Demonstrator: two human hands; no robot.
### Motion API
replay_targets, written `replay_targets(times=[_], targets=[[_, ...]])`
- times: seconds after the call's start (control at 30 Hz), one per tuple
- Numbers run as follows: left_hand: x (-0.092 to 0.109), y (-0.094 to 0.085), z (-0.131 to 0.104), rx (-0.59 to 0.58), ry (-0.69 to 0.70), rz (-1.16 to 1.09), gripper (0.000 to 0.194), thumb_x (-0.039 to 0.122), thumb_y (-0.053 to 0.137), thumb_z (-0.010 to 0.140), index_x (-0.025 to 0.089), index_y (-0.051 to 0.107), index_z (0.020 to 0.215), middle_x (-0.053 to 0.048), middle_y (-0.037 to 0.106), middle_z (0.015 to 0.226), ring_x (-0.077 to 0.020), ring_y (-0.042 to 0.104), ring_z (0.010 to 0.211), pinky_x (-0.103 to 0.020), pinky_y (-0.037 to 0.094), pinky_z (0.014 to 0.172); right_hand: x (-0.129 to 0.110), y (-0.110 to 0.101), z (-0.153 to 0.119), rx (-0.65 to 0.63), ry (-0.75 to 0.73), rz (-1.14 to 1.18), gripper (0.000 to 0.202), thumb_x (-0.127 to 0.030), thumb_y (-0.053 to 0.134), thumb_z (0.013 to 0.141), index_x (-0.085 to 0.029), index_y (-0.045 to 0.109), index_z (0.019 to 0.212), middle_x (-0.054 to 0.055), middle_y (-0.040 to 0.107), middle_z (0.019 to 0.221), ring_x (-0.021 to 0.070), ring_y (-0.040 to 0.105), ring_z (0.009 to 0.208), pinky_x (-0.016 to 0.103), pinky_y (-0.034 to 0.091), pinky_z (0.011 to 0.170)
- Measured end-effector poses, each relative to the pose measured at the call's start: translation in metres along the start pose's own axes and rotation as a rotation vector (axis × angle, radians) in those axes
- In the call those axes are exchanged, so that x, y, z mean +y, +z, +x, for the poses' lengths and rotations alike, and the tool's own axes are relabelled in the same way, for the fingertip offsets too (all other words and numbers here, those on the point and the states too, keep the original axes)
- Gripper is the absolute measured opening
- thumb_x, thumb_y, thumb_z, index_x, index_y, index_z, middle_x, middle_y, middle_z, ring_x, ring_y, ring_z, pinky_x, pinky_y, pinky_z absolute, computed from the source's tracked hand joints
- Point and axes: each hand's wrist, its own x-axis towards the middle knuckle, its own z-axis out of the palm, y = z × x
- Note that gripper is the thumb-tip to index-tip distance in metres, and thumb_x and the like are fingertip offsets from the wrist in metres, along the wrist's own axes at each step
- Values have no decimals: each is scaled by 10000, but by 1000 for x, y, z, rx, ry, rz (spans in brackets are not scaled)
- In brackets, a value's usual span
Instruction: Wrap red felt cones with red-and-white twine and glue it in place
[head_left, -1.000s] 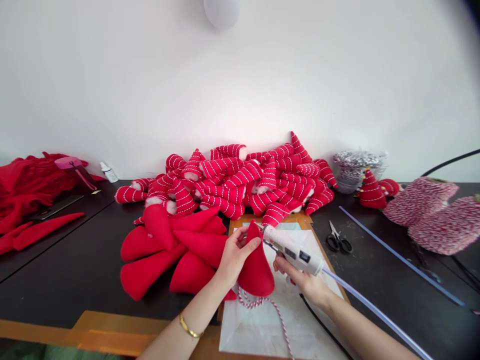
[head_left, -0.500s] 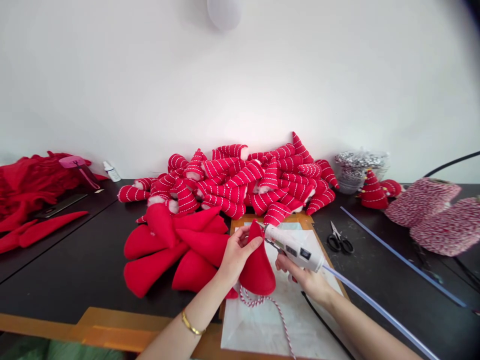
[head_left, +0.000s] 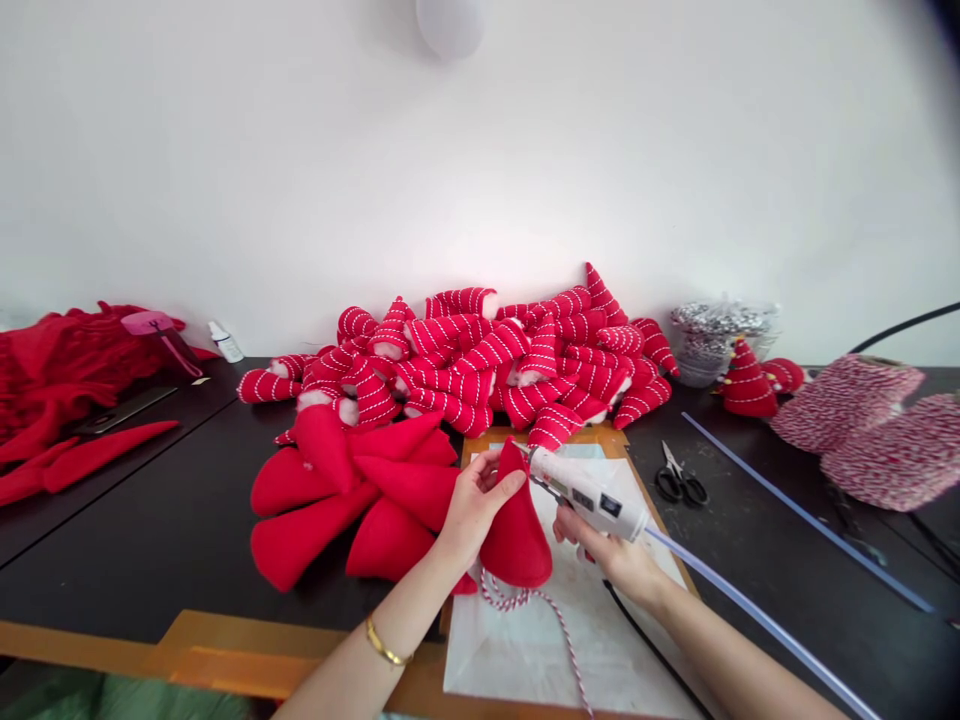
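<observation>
My left hand (head_left: 480, 502) is closed around the upper part of a red felt cone (head_left: 519, 535), which stands point up with its wide end low. A white hot glue gun (head_left: 589, 492) is in the grip of my right hand (head_left: 619, 555), its nozzle at the cone's tip. From the gun's rear runs a long clear glue stick (head_left: 750, 605). Below the cone, a red-and-white twisted cord (head_left: 559, 625) lies on the white sheet (head_left: 491, 670). Plain red cones (head_left: 307, 530) are heaped beside my left forearm.
A large pile of striped stuffed cones (head_left: 480, 365) lies against the wall. To the right are scissors (head_left: 679, 478), another glue stick (head_left: 802, 510), cord spools (head_left: 892, 485), a decorated cone (head_left: 748, 385) and a tub (head_left: 709, 345). Red fabric (head_left: 67, 360) and a small bottle (head_left: 225, 342) sit left.
Both hands, the felt cone and the glue gun hold nearly the same positions. Only a very slight shift of the whole view shows.
</observation>
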Motion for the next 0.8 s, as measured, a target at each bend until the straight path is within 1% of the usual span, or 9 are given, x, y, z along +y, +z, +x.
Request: replay_targets(times=[0.17, 0.47, 0.8], targets=[[0, 0, 0, 8, -2, 7, 438, 376, 875, 681, 191, 676, 1024, -54, 742, 978, -197, 681, 901, -306, 504, 825, -1, 0, 0, 6, -11, -6, 528, -695, 534, 867, -205, 584, 678, 53, 600, 669, 180, 556, 621, 294, 450, 539], [-2, -3, 2, 11, -6, 13, 458, 392, 882, 665, 193, 683, 1026, -73, 749, 1013, -230, 698, 943, -333, 518, 845, -2, 0, 0, 7, -13, -32, 507, -671, 538, 861, -208, 598, 665, 57, 615, 666, 183, 552, 604, 298, 443, 532], [-3, -4, 3, 2, 1, 9, 450, 384, 879, 675, 192, 682, 1031, -67, 752, 1012, -214, 695, 927, -319, 514, 835, -3, 1, -1, 5, 11, -51, 498, -660, 526, 859, -206, 587, 663, 52, 610, 656, 178, 544, 603, 284, 413, 507]])
